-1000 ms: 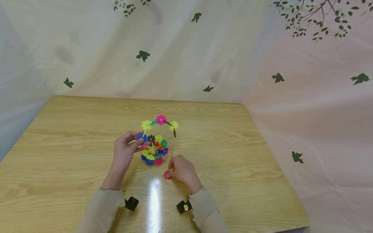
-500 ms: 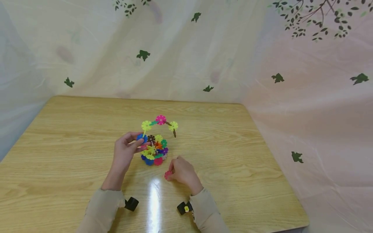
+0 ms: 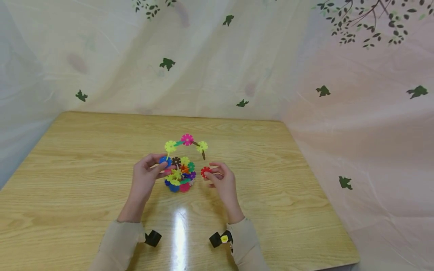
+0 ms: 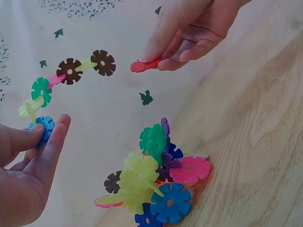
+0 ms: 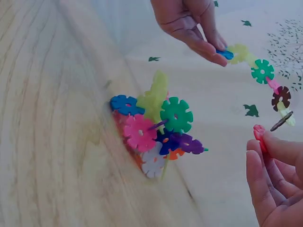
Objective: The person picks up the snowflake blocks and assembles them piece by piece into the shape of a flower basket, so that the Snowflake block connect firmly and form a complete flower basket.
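Note:
My left hand (image 3: pixel 145 173) pinches the blue snowflake disc (image 4: pixel 46 128) at the lower end of an arched chain of notched plastic discs (image 3: pixel 187 139). Yellow, green, pink and brown discs make up the arch, and its far end is a brown disc (image 4: pixel 103 63). Between thumb and fingers my right hand (image 3: pixel 225 184) pinches a loose red snowflake disc (image 3: pixel 205 172). It is just below the chain's brown end, with a small gap between them in the left wrist view. Below and between the hands, a multicoloured cluster of interlocked discs (image 5: pixel 141 133) stands on the table.
The wood-grain table (image 3: pixel 271 188) reaches back to a pale curtain (image 3: pixel 210 67) printed with leaves and dark birds. Small black cameras (image 3: pixel 153 238) are strapped at both wrists.
My right hand has lifted the red disc from near the table in front of the cluster, up and away toward the chain's free end. My left hand and the chain stay put.

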`<action>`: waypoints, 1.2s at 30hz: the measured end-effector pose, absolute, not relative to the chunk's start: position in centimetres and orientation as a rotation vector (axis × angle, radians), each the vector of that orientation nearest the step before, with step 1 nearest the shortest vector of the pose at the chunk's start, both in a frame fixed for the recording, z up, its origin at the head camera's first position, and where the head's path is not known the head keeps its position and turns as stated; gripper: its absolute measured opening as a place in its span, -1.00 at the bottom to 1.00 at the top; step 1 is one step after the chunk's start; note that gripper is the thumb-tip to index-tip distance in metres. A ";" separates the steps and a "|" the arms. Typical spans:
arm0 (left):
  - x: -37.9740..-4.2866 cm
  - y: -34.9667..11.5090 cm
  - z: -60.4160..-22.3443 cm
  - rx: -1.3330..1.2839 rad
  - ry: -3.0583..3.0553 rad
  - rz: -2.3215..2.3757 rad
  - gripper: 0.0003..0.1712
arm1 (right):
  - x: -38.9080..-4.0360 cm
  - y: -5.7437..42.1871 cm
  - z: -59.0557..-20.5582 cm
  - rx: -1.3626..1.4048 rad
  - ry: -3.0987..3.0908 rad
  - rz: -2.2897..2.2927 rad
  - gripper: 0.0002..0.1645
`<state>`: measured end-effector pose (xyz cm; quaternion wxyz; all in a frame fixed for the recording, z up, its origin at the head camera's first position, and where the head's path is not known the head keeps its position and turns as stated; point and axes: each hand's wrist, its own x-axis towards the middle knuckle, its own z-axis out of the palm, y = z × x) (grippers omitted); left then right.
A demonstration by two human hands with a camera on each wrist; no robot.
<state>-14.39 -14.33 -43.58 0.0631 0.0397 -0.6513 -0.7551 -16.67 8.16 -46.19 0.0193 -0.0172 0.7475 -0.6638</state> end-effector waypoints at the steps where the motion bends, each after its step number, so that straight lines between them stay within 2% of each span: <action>1: -14.4 -14.3 -43.6 0.114 -1.975 -2.277 -0.67 | -16.7 8.2 -46.0 -0.050 2.313 -2.078 -0.58; 25: -14.2 -14.2 -43.9 -0.014 -2.111 -2.260 -0.64 | -16.7 8.6 -45.0 -0.087 2.342 -2.085 -0.71; 36: -14.3 -14.3 -44.0 -0.009 -2.110 -2.255 -0.64 | -16.5 8.6 -44.9 -0.103 2.275 -2.164 -0.70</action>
